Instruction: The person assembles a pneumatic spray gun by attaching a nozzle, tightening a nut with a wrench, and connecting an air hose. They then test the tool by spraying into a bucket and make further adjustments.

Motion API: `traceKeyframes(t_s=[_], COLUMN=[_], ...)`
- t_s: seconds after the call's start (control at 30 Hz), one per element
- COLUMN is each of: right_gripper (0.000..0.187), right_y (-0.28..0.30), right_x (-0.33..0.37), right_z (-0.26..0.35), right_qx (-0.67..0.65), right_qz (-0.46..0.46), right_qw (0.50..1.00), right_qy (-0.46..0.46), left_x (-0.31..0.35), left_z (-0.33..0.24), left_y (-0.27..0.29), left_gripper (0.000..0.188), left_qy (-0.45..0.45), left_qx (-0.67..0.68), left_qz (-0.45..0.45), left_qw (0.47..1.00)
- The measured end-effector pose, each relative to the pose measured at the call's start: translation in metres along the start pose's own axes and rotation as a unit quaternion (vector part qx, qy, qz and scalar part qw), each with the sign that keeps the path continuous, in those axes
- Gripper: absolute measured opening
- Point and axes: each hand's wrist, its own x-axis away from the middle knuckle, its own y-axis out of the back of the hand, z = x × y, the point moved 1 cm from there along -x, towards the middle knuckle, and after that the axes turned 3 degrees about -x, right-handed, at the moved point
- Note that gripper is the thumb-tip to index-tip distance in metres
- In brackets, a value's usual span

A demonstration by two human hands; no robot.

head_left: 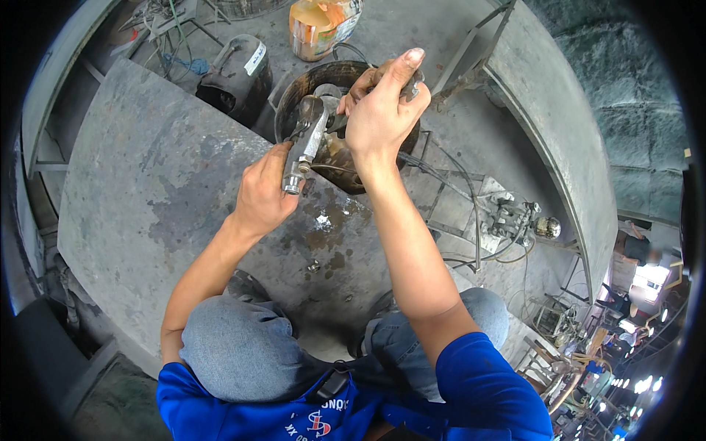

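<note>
My left hand [266, 189] is closed round the handle of a metal spray gun [310, 140], tilted with its threaded hose fitting toward me. The gun's head points away, over a round dark bucket [294, 92] with grime inside. My right hand [382, 110] is closed beside the gun's head, thumb stretched along the top. A dark grey metal piece [413, 84] shows between its thumb and fingers; most of it is hidden by the hand, so its kind is unclear. A thin hose crosses the bucket below the gun.
A stained grey metal sheet [147, 169] lies at left. Beyond it are a black container [239, 73] and an orange-stained plastic tub [323, 29]. Hoses run right to a pump-like machine [515, 220] beside a curved panel [559, 117]. Small metal bits [314, 266] lie before my knees.
</note>
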Motion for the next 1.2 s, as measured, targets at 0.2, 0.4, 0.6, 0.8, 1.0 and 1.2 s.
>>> traceKeyframes(t_s=[0.2,0.4,0.6,0.8,1.0,1.2], right_gripper=[0.066,0.060,0.058,0.054,0.053,0.051], right_y=[0.002,-0.005,-0.009,-0.016,-0.019,-0.035], right_x=[-0.008,0.012,0.007,0.012,0.001,0.056], right_z=[-0.011,0.002,0.002,0.014,0.041,0.037], right_qx=[0.031,0.001,-0.171,-0.138,-0.129,-0.142], right_qz=[-0.003,0.012,-0.079,-0.065,-0.016,0.284], right_qw=[0.998,0.997,0.982,0.987,0.991,0.898], right_qy=[-0.055,0.073,-0.015,0.052,0.017,-0.306], left_x=[0.002,-0.002,-0.010,-0.011,-0.009,-0.010], left_z=[0.000,0.003,0.001,-0.005,0.027,0.070], left_y=[-0.007,0.006,0.020,0.019,0.017,0.064], left_gripper=[0.040,0.031,0.024,0.018,0.013,0.013], left_qy=[0.036,0.082,0.088,0.120,0.220,0.337], left_qx=[0.018,0.056,0.042,0.051,0.076,0.143], left_qz=[0.002,0.013,-0.008,-0.026,-0.018,-0.167], left_qw=[0.999,0.995,0.995,0.991,0.972,0.916])
